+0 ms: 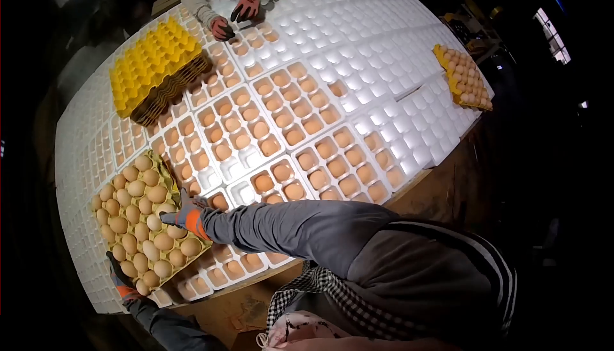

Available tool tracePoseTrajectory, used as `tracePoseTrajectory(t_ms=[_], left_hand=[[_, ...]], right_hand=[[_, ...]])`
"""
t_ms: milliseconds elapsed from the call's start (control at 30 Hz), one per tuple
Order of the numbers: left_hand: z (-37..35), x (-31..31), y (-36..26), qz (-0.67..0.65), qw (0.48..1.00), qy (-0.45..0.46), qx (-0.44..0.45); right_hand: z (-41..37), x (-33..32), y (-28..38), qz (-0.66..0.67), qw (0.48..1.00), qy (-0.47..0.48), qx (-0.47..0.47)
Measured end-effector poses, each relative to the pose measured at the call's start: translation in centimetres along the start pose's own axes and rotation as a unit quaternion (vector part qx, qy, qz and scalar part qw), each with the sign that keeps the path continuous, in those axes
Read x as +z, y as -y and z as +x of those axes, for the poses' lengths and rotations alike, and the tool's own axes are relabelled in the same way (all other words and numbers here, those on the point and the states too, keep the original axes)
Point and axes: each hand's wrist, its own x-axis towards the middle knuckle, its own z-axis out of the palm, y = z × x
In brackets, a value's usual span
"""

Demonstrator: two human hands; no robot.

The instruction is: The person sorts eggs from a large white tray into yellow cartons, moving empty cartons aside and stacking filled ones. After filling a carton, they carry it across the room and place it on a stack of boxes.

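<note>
table [430,183] is covered in white foam trays [358,37], and the full egg tray [144,223] is at its near left corner. my left hand [121,284] grips the near edge. my right hand [185,216] lies over the far edge, can't tell how tight. i'd keep it level and move both sides evenly.

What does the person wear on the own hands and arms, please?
Both hands wear dark grey work gloves with orange patches: the right hand and the left hand. The right sleeve is plain grey; the left sleeve is dark grey.
</note>
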Motion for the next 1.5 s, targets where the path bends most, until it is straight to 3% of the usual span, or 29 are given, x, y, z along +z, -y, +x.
tracePoseTrajectory(t_ms=[133, 267, 300, 367, 433, 500, 533, 567, 700, 767, 800, 833, 867, 900, 933, 967, 1000, 1067, 1133, 1167, 1200, 1233, 1267, 1333, 1367, 1400, 1433, 1467, 1500], left_hand=[[-7.4, 7.0, -6.5, 0.012, 0.999, -0.027, 0.046], [-15.6, 17.2, -11.0, 0.041, 0.990, 0.032, 0.132], [-18.1, 20.7, -11.8, 0.065, 0.982, 0.056, 0.171], [-22.7, 28.6, -19.3, 0.186, 0.934, 0.105, 0.287], [-27.7, 37.8, -20.9, 0.271, 0.847, 0.115, 0.443], [-32.1, 47.4, -22.7, 0.194, 0.854, 0.117, 0.469], [-34.8, 54.1, -23.7, -0.023, 0.941, 0.232, 0.247], [-37.7, 60.8, -24.7, -0.274, 0.936, 0.220, 0.005], [-39.5, 75.3, -19.0, -0.234, 0.935, 0.251, 0.092], [-41.0, 79.4, -18.9, -0.277, 0.908, 0.311, 0.043], [-41.9, 79.5, -19.6, -0.310, 0.887, 0.340, -0.040], [-42.5, 80.0, -17.3, -0.237, 0.922, 0.307, 0.013], [-42.5, 80.3, -15.4, -0.160, 0.948, 0.266, 0.074], [-43.1, 78.6, -17.4, -0.010, 0.938, 0.232, 0.257], [-44.7, 76.5, -20.8, 0.142, 0.874, 0.186, 0.426], [-46.1, 75.7, -22.3, 0.213, 0.825, 0.212, 0.479], [-47.3, 75.4, -22.1, 0.231, 0.790, 0.266, 0.502], [-49.5, 75.8, -19.9, 0.308, 0.760, 0.252, 0.515], [-48.9, 75.5, -19.8, 0.292, 0.772, 0.232, 0.516], [-48.3, 75.5, -20.1, 0.235, 0.783, 0.278, 0.505], [-48.1, 75.4, -20.2, 0.178, 0.792, 0.319, 0.490], [-49.1, 75.4, -19.0, 0.034, 0.877, 0.267, 0.399], [-50.0, 76.0, -18.4, -0.209, 0.926, 0.249, 0.192], [-49.7, 75.6, -22.0, -0.337, 0.912, 0.224, 0.061], [-49.7, 76.2, -23.4, -0.222, 0.929, 0.232, 0.186], [-50.2, 76.5, -24.9, 0.035, 0.916, 0.281, 0.286], [-50.9, 77.8, -25.8, 0.217, 0.847, 0.253, 0.413], [-52.1, 78.6, -26.4, 0.345, 0.803, 0.289, 0.391], [-52.5, 79.4, -26.2, 0.428, 0.754, 0.349, 0.356]], right_hand=[[-4.6, -6.2, -1.4, 0.008, 1.000, -0.018, -0.006], [-9.1, -18.3, -5.9, 0.274, 0.943, -0.039, -0.183], [-10.4, -22.7, -7.3, 0.165, 0.970, -0.079, -0.163], [-14.0, -31.4, -8.4, 0.242, 0.945, -0.131, -0.177], [-20.4, -41.0, -10.9, 0.319, 0.919, -0.069, -0.221], [-27.0, -49.4, -12.6, 0.321, 0.920, -0.099, -0.202], [-29.6, -53.4, -14.0, 0.290, 0.929, -0.138, -0.181], [-33.2, -59.6, -14.7, 0.321, 0.932, -0.071, -0.151], [-29.9, -70.5, -23.7, 0.278, 0.943, -0.111, -0.142], [-30.6, -75.5, -29.4, 0.237, 0.949, -0.173, -0.117], [-32.5, -77.6, -31.8, 0.214, 0.949, -0.207, -0.103], [-33.6, -77.6, -32.2, 0.150, 0.956, -0.237, -0.087], [-33.7, -76.5, -31.3, 0.088, 0.959, -0.260, -0.077], [-35.2, -75.3, -28.8, -0.116, 0.934, -0.282, -0.188], [-37.5, -74.0, -26.0, -0.310, 0.859, -0.286, -0.289], [-38.9, -72.7, -24.5, -0.407, 0.824, -0.246, -0.309], [-39.8, -71.4, -23.8, -0.499, 0.777, -0.201, -0.327], [-39.9, -68.1, -25.6, -0.612, 0.714, -0.092, -0.326], [-38.0, -67.4, -30.7, -0.613, 0.696, -0.117, -0.355], [-38.1, -68.1, -30.2, -0.492, 0.766, -0.119, -0.397], [-38.9, -68.9, -28.8, -0.397, 0.857, -0.091, -0.314], [-39.4, -69.8, -27.5, -0.178, 0.941, -0.087, -0.273], [-39.1, -71.1, -26.5, 0.050, 0.971, -0.079, -0.220], [-37.1, -74.9, -26.3, -0.018, 0.957, -0.099, -0.274], [-36.0, -74.2, -25.9, -0.155, 0.930, -0.116, -0.313], [-36.4, -71.9, -23.9, -0.284, 0.907, -0.096, -0.296], [-35.9, -70.8, -24.3, -0.488, 0.808, -0.114, -0.309], [-35.4, -69.7, -25.2, -0.668, 0.669, -0.131, -0.299], [-35.0, -68.7, -25.2, -0.718, 0.652, -0.095, -0.226]])
